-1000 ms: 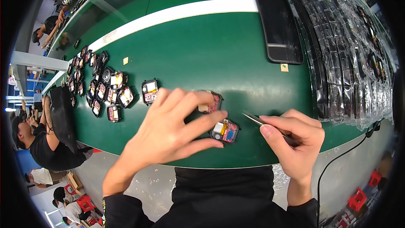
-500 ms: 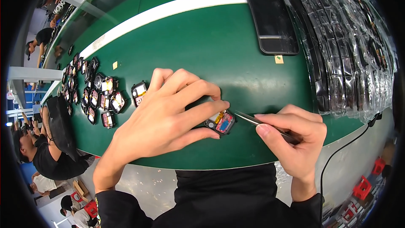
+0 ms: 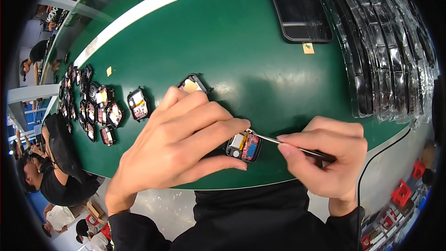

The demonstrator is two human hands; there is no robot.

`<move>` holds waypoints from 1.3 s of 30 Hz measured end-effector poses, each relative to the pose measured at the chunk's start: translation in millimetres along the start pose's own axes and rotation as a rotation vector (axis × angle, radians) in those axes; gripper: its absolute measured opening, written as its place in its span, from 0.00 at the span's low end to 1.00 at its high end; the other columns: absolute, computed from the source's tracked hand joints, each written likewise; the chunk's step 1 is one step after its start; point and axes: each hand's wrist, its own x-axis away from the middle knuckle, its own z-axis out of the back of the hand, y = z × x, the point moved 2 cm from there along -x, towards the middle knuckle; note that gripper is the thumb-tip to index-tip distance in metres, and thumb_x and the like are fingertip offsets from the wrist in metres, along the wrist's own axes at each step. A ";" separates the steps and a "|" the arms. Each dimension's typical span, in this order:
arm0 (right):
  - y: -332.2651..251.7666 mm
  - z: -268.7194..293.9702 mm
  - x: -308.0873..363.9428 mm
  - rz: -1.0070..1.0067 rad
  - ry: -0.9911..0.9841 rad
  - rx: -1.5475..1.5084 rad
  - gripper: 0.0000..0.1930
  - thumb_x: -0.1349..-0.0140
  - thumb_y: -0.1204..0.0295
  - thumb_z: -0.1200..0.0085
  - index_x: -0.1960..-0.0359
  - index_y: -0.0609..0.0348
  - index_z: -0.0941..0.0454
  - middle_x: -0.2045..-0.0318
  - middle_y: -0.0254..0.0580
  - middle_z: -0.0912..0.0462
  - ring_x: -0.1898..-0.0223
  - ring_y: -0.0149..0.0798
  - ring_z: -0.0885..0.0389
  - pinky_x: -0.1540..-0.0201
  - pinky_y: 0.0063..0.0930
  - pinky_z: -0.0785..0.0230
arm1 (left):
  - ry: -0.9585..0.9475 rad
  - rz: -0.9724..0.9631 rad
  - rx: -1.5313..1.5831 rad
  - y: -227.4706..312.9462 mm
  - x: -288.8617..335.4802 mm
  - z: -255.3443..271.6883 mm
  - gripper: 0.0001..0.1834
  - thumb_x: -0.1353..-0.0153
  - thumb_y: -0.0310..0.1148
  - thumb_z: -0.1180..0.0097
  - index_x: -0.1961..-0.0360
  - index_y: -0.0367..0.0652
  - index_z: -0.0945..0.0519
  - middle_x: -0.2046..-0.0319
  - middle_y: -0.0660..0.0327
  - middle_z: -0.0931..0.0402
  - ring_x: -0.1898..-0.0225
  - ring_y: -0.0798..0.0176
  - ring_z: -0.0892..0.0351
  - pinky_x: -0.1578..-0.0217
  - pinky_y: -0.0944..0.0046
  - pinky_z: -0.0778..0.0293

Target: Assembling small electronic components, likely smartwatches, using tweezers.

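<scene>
A small opened square device with a red board and yellow part inside lies on the green table near its front edge. My left hand rests over it, fingers pinching its left side. My right hand grips thin metal tweezers whose tips touch the device's top right corner. Another opened device shell lies just beyond my left fingers.
A cluster of several similar small devices sits at the table's left end, one apart from it. A black tray lies at the back, stacked clear plastic trays at the right. Other people sit below left.
The view has drawn closer and shifted. My left hand has settled onto the device, and the tweezers' tips have moved from beside it onto its upper corner.
</scene>
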 end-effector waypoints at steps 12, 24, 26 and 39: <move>2.0 -10.9 0.4 0.084 0.013 0.113 0.11 0.50 0.85 0.27 0.64 0.66 0.10 0.79 0.34 0.22 0.86 0.30 0.29 0.83 0.26 0.42 | 0.073 0.007 0.012 -6.1 -2.8 -5.5 0.37 0.63 0.55 0.16 0.53 0.42 0.06 0.65 0.64 0.13 0.66 0.58 0.24 0.61 0.58 0.38; 3.9 -17.7 9.7 0.268 0.149 0.206 0.15 0.53 0.86 0.25 0.61 0.68 0.09 0.76 0.35 0.24 0.82 0.33 0.25 0.82 0.29 0.36 | 0.045 0.037 -0.022 -4.7 -6.3 -3.1 0.37 0.62 0.58 0.17 0.56 0.41 0.07 0.69 0.64 0.13 0.68 0.59 0.24 0.60 0.58 0.39; 3.1 -18.4 9.0 0.289 0.145 0.231 0.15 0.54 0.86 0.24 0.61 0.69 0.10 0.76 0.34 0.25 0.81 0.32 0.25 0.82 0.28 0.36 | 0.038 0.043 -0.019 -5.2 -6.6 -2.5 0.37 0.62 0.59 0.17 0.56 0.41 0.07 0.69 0.64 0.13 0.68 0.59 0.24 0.60 0.58 0.39; 6.8 -19.0 7.2 0.249 0.090 0.086 0.14 0.52 0.88 0.26 0.61 0.71 0.10 0.76 0.36 0.23 0.81 0.33 0.23 0.81 0.29 0.34 | -0.054 -0.012 0.060 -18.2 -6.0 1.7 0.36 0.60 0.58 0.17 0.55 0.43 0.07 0.67 0.64 0.11 0.67 0.59 0.23 0.57 0.57 0.39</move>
